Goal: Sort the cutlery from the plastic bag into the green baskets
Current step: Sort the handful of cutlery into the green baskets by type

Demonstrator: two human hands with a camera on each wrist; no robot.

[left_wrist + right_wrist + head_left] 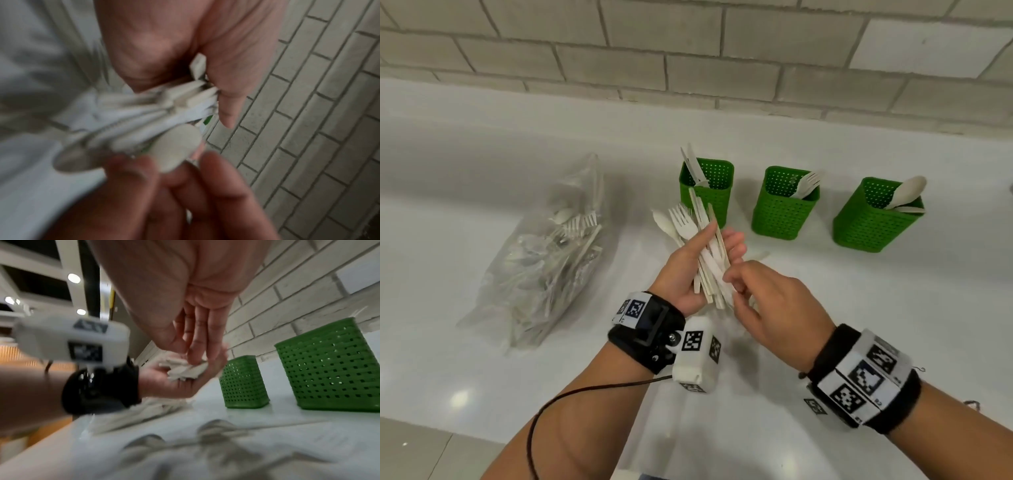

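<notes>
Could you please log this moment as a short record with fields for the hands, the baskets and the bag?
left hand: grips a mixed bundle of cutlery above the counter
right hand: fingertips pinch at the bundle's handle ends
left basket: holds knives
middle basket: holds forks
right basket: holds spoons
plastic bag: lies left of the baskets, cutlery still inside
sorting: bundle not yet placed

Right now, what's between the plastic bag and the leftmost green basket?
Head view: only bare white counter between plastic bag and leftmost green basket.
</notes>
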